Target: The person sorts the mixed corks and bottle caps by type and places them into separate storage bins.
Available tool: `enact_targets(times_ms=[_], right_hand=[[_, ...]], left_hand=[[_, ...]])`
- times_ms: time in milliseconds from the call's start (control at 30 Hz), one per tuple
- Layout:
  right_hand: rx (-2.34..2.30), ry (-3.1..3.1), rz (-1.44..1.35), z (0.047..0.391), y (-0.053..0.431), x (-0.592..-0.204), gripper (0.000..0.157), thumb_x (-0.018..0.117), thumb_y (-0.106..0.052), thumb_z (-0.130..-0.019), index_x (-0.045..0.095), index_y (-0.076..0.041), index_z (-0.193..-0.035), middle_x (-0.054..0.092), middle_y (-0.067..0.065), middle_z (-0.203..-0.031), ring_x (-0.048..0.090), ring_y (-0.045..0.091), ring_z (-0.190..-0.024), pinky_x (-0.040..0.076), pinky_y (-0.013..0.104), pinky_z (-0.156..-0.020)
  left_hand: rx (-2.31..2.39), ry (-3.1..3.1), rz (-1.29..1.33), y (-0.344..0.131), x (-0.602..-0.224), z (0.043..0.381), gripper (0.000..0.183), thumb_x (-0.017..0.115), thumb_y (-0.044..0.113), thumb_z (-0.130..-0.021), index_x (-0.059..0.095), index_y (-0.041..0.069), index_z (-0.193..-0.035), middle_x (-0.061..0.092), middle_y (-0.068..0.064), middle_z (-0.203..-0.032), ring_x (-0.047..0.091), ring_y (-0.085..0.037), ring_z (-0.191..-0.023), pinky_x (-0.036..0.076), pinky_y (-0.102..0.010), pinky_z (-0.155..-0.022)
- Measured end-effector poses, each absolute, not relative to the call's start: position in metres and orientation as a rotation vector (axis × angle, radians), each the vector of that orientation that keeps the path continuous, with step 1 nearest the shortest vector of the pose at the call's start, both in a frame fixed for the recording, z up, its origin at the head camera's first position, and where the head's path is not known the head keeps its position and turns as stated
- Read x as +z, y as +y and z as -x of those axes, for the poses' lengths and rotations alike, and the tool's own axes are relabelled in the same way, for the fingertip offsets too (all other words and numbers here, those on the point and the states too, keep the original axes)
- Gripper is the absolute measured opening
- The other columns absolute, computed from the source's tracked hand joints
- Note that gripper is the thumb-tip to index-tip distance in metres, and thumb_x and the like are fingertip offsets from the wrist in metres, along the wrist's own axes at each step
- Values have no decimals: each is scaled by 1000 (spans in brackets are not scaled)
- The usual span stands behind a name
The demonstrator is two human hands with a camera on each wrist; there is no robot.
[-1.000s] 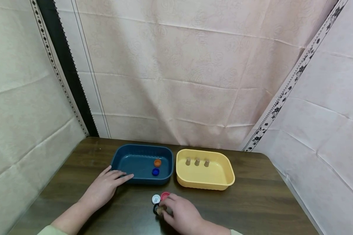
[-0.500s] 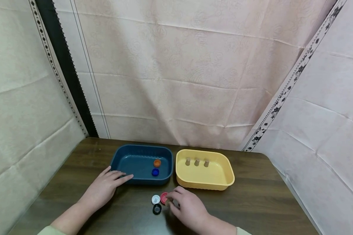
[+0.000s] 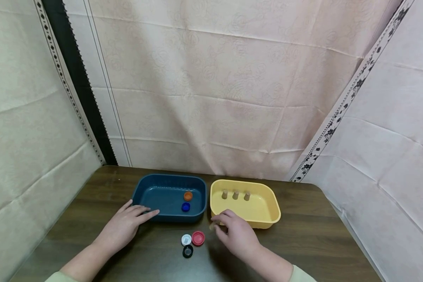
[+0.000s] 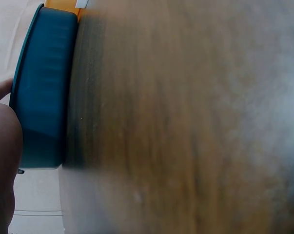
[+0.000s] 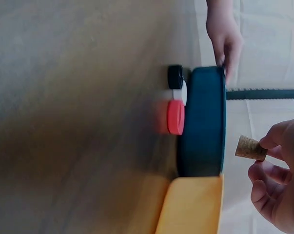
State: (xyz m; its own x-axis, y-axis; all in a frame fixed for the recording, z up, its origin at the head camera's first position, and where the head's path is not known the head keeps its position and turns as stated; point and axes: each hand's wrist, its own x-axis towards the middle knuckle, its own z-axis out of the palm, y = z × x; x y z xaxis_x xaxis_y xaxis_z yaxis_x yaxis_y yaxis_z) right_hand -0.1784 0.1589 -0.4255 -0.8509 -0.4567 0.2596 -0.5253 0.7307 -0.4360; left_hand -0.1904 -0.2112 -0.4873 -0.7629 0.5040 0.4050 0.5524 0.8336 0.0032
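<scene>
A cork (image 5: 251, 148) is pinched between the thumb and fingers of my right hand (image 3: 237, 235), in the air by the near left corner of the yellow tray (image 3: 246, 224). Three more corks (image 3: 235, 195) stand in a row inside that tray. My left hand (image 3: 125, 225) rests with spread fingers on the near left rim of the blue tray (image 3: 169, 217). Inside the blue tray lie an orange cap (image 3: 188, 196) and a blue cap (image 3: 185, 206). On the table, a white cap (image 3: 186, 239), a red cap (image 3: 198, 238) and a black cap (image 3: 188, 251) lie close together.
Both trays stand side by side towards the back of the brown wooden table (image 3: 303, 243). Pale cloth (image 3: 211, 98) hangs behind the table and along both sides.
My right hand has lifted the cork away from the caps, up and right to the yellow tray's near edge. The black and red caps are uncovered. My left hand stays put.
</scene>
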Motion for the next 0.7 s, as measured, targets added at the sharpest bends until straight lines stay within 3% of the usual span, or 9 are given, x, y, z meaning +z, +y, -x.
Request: enact_targets(times_ms=[333, 700], right_hand=[[677, -2669, -643, 197, 178, -418, 13, 75, -22, -88, 75, -22, -101, 58, -16, -89, 52, 3, -65, 46, 20, -59], [683, -2653, -497, 230, 212, -419, 14, 77, -17, -85, 73, -17, -99, 63, -9, -91, 55, 8, -70, 50, 28, -66]], left_hand=[[-176, -2620, 789, -211, -487, 190, 71, 73, -11, -78, 62, 28, -136, 70, -1, -115, 64, -23, -109, 38, -61, -106], [-174, -2614, 787, -211, -486, 189, 71, 72, -11, -78, 62, 28, -136, 70, 0, -115, 64, -23, -109, 39, -60, -107]])
